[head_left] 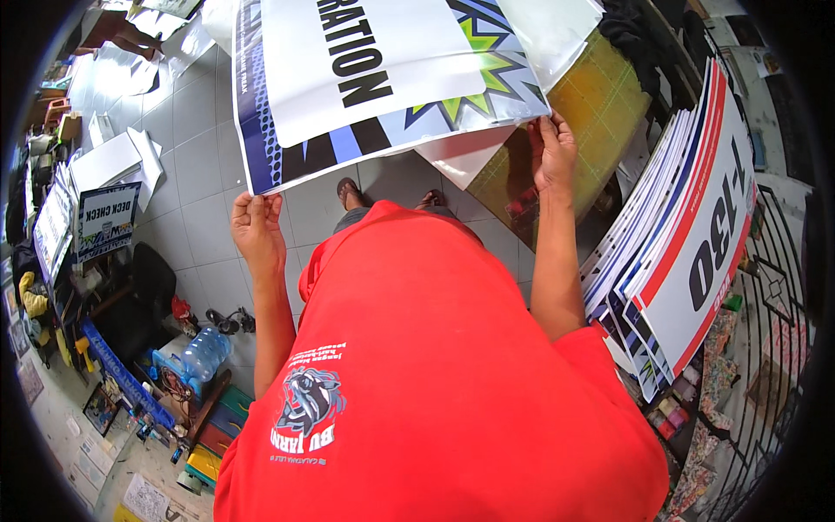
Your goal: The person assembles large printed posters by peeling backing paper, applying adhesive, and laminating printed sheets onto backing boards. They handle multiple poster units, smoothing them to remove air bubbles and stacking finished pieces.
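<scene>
A large printed poster sheet (391, 70) spreads out in front of me, with a white panel, dark bold letters, a blue border and a green starburst pattern. Its near left corner is pinched between the thumb and fingers of my left hand (258, 228). At the near right corner, my right hand (554, 155) grips the same sheet, higher up and further forward than the left. The near edge runs slightly slanted between both hands. The poster's far part leaves the top of the view.
A yellowish cutting mat (600, 96) covers a worktop at the right, with clear plastic sheeting (557, 30) on it. Further right stands a thick stack of printed boards (696, 226). A water jug (207, 352) and a black chair (148, 283) are at left. Another person's arm (122, 33) shows far left.
</scene>
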`<state>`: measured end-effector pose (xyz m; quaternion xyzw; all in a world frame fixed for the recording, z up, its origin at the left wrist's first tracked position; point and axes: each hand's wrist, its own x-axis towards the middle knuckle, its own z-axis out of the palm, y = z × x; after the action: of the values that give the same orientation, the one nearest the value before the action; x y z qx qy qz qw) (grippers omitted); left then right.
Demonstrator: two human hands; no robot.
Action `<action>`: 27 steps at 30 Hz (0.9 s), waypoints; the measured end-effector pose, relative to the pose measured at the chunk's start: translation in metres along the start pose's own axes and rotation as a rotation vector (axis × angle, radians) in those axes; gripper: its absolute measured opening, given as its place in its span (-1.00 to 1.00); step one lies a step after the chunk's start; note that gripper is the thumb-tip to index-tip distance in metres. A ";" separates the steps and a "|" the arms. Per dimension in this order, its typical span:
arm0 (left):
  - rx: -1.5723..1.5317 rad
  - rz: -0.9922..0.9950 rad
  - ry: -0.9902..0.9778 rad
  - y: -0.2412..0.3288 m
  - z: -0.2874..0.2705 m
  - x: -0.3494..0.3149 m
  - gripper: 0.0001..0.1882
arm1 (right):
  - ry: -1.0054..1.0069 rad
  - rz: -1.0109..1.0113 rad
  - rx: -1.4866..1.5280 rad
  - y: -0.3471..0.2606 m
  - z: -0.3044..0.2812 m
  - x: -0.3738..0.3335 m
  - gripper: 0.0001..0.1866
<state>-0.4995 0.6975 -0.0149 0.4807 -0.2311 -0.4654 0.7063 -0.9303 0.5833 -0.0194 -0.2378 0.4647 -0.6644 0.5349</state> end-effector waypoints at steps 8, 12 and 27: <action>0.011 -0.039 -0.041 0.001 0.002 0.000 -0.94 | 0.011 -0.040 0.004 -0.002 -0.002 0.003 -0.78; 0.113 -0.133 -0.143 -0.004 0.020 -0.014 -0.91 | 0.142 -0.078 0.097 -0.010 -0.007 0.024 -0.78; 0.741 -0.351 -0.538 -0.001 0.040 0.040 -0.72 | 0.318 -0.315 -1.360 -0.037 -0.016 -0.061 -0.43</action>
<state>-0.5122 0.6439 -0.0031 0.5941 -0.4711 -0.5717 0.3136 -0.9421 0.6454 0.0167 -0.4832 0.8084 -0.3234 0.0915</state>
